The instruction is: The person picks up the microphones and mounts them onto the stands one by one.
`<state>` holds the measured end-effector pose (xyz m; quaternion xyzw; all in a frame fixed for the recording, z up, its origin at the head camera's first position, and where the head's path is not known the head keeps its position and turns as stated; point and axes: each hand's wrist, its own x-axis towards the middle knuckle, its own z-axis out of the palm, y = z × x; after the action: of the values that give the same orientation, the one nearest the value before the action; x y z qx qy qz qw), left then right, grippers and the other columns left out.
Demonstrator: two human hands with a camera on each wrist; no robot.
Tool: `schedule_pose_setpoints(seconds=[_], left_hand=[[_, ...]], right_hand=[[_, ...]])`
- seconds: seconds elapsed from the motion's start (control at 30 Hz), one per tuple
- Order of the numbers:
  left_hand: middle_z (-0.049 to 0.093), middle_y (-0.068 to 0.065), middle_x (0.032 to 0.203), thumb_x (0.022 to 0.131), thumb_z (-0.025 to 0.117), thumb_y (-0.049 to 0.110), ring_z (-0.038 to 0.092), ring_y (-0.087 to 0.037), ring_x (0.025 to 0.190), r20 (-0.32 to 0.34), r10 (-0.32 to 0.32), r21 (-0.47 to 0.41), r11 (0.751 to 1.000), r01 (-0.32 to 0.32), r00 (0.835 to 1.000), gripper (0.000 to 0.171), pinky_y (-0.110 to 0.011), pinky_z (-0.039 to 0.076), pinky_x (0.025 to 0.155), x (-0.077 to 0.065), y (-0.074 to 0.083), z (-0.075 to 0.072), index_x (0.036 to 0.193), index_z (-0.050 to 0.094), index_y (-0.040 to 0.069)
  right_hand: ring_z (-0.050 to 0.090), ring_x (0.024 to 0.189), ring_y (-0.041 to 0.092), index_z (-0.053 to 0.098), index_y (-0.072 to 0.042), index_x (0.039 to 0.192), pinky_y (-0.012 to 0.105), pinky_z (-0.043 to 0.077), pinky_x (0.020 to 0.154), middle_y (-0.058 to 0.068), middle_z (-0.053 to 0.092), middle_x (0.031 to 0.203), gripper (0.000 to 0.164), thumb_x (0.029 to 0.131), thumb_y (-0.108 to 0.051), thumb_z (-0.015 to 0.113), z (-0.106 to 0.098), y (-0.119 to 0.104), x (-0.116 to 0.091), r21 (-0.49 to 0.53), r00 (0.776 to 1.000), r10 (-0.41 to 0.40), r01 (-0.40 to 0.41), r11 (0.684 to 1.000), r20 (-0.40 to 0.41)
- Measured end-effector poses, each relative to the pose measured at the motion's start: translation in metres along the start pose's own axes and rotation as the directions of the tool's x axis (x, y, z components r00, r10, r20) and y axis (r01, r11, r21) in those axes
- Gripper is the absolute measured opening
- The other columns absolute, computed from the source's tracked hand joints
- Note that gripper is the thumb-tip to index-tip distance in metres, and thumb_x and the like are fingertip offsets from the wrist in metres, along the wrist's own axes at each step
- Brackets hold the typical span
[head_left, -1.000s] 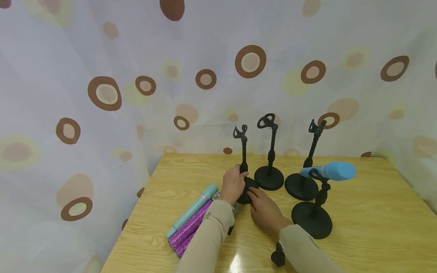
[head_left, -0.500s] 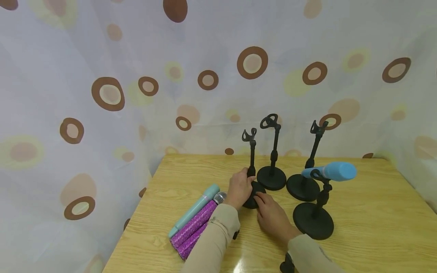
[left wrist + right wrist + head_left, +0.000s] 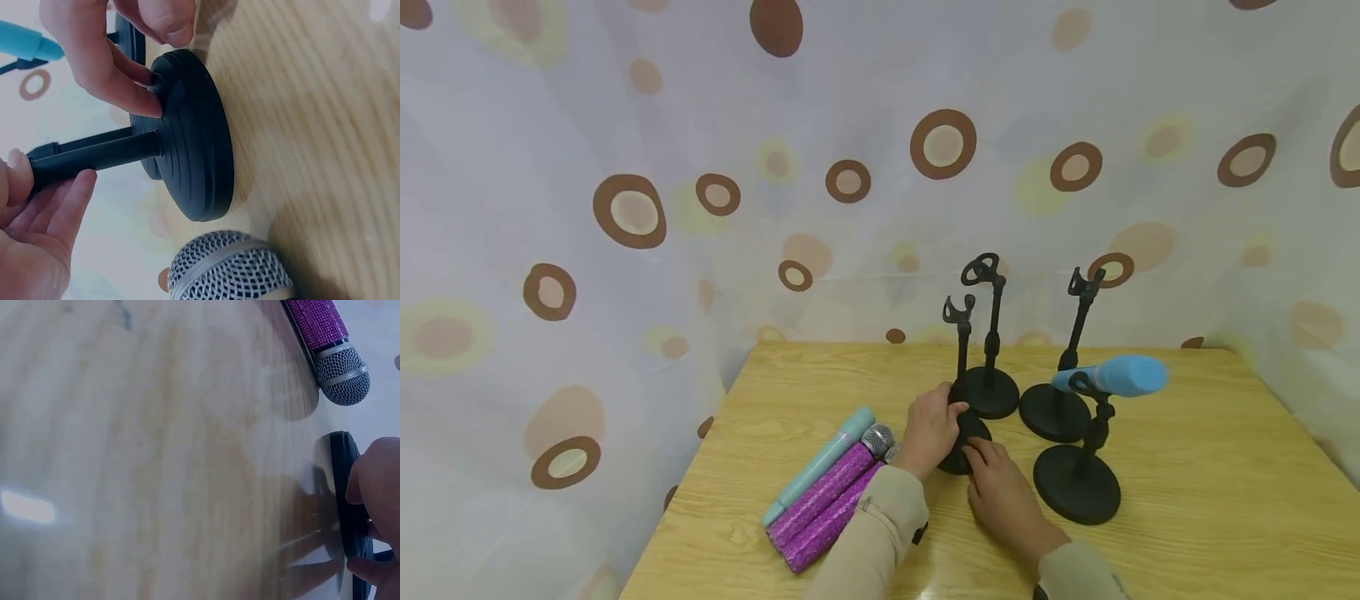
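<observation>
My left hand [image 3: 928, 432] grips the pole of a black desktop microphone stand [image 3: 962, 354], which has an empty clip at the top. My right hand [image 3: 1006, 504] holds the near right edge of its round base; in the left wrist view bent fingers [image 3: 134, 94] lie on the base [image 3: 194, 137]. The stand is upright on the table. Left of it lie a turquoise microphone [image 3: 820, 468] and two glittery purple microphones [image 3: 823, 492] with silver mesh heads, side by side. My left sleeve partly covers the nearer purple one.
Two more black stands with empty clips, one behind [image 3: 991, 392] and one to the right [image 3: 1055, 412], stand near the back. A nearer stand [image 3: 1077, 483] at right carries a blue microphone [image 3: 1123, 377]. The wooden table [image 3: 1210, 500] meets a dotted curtain [image 3: 850, 233].
Both hands have shifted the held stand rightward and toward me, away from the lying microphones, so more of the purple ones shows. The other stands stay put; the view shifts slightly.
</observation>
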<state>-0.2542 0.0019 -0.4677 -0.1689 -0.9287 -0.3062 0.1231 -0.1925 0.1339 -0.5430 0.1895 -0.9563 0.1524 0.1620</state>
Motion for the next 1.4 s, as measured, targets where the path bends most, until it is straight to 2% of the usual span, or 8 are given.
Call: schedule_pose_setpoints(seconds=[0.23, 0.33, 0.47, 0.67, 0.87, 1.0, 1.17, 1.4], left_hand=[[0.072, -0.013, 0.116, 0.100, 0.058, 0.025, 0.070, -0.026, 0.106, 0.048, -0.027, -0.047, 0.998, 0.030, 0.998, 0.035, -0.035, 0.059, 0.087, -0.010, 0.003, 0.002, 0.126, 0.062, 0.003], [0.072, -0.012, 0.115, 0.100, 0.058, 0.026, 0.070, -0.026, 0.106, 0.060, -0.023, -0.040, 0.999, 0.026, 0.998, 0.034, -0.034, 0.059, 0.087, -0.014, 0.005, 0.003, 0.126, 0.062, 0.005], [0.074, -0.010, 0.108, 0.100, 0.058, 0.026, 0.071, -0.023, 0.100, 0.047, 0.012, -0.034, 0.999, -0.011, 0.999, 0.030, -0.031, 0.059, 0.082, -0.019, 0.007, 0.003, 0.121, 0.064, 0.006], [0.074, -0.007, 0.099, 0.100, 0.057, 0.026, 0.072, -0.019, 0.092, 0.045, 0.068, -0.056, 0.996, -0.066, 0.997, 0.026, -0.023, 0.058, 0.071, -0.026, 0.011, 0.003, 0.116, 0.064, 0.008], [0.074, -0.006, 0.100, 0.099, 0.060, 0.025, 0.072, -0.017, 0.093, 0.047, 0.089, -0.051, 0.995, -0.087, 0.995, 0.028, -0.021, 0.057, 0.072, -0.034, 0.016, 0.003, 0.119, 0.065, 0.007], [0.075, -0.005, 0.096, 0.097, 0.061, 0.026, 0.072, -0.015, 0.088, 0.031, 0.123, -0.030, 0.992, -0.122, 0.992, 0.024, -0.020, 0.056, 0.070, -0.039, 0.018, 0.005, 0.114, 0.066, 0.009], [0.074, -0.003, 0.095, 0.098, 0.060, 0.026, 0.071, -0.014, 0.089, 0.044, 0.154, -0.033, 0.988, -0.152, 0.987, 0.021, -0.019, 0.056, 0.072, -0.047, 0.023, 0.006, 0.111, 0.066, 0.011], [0.073, -0.001, 0.095, 0.098, 0.060, 0.029, 0.070, -0.010, 0.088, 0.062, 0.177, -0.054, 0.983, -0.174, 0.982, 0.023, -0.017, 0.055, 0.071, -0.053, 0.027, 0.006, 0.112, 0.065, 0.011]], right_hand=[[0.056, 0.114, 0.035, 0.065, 0.004, 0.118, 0.049, 0.053, 0.093, 0.019, 0.058, 0.125, 0.036, 0.083, -0.005, 0.069, -0.001, -0.005, -0.012, -0.009, 1.000, 0.008, -0.008, 1.000, -0.021], [0.056, 0.113, 0.034, 0.066, 0.003, 0.118, 0.049, 0.053, 0.092, 0.018, 0.059, 0.124, 0.036, 0.084, -0.006, 0.069, -0.002, -0.006, -0.017, -0.015, 1.000, 0.022, -0.022, 1.000, -0.013], [0.057, 0.109, 0.032, 0.066, 0.002, 0.121, 0.048, 0.053, 0.091, 0.016, 0.060, 0.121, 0.038, 0.084, -0.007, 0.069, -0.004, -0.008, -0.022, -0.033, 1.000, 0.016, -0.016, 0.999, -0.021], [0.055, 0.096, 0.029, 0.068, 0.004, 0.118, 0.043, 0.053, 0.082, 0.014, 0.060, 0.111, 0.037, 0.083, -0.005, 0.068, -0.010, -0.012, -0.027, -0.075, 0.998, -0.008, 0.003, 0.997, -0.065], [0.054, 0.091, 0.025, 0.070, 0.003, 0.113, 0.041, 0.052, 0.079, 0.012, 0.060, 0.105, 0.033, 0.082, -0.007, 0.069, -0.016, -0.016, -0.033, -0.090, 0.998, -0.003, -0.003, 0.996, -0.060], [0.054, 0.089, 0.024, 0.072, 0.002, 0.109, 0.040, 0.051, 0.080, 0.010, 0.061, 0.102, 0.029, 0.081, -0.008, 0.071, -0.018, -0.015, -0.039, -0.087, 0.997, -0.001, -0.005, 0.996, -0.076], [0.053, 0.087, 0.020, 0.073, 0.000, 0.106, 0.038, 0.051, 0.080, 0.007, 0.061, 0.100, 0.026, 0.082, -0.009, 0.072, -0.020, -0.014, -0.049, -0.088, 0.997, 0.013, -0.020, 0.996, -0.072], [0.055, 0.090, 0.021, 0.072, -0.001, 0.103, 0.039, 0.054, 0.080, 0.006, 0.060, 0.104, 0.024, 0.083, -0.013, 0.076, -0.024, -0.010, -0.057, 0.015, 0.993, 0.089, -0.088, 0.996, -0.080]])
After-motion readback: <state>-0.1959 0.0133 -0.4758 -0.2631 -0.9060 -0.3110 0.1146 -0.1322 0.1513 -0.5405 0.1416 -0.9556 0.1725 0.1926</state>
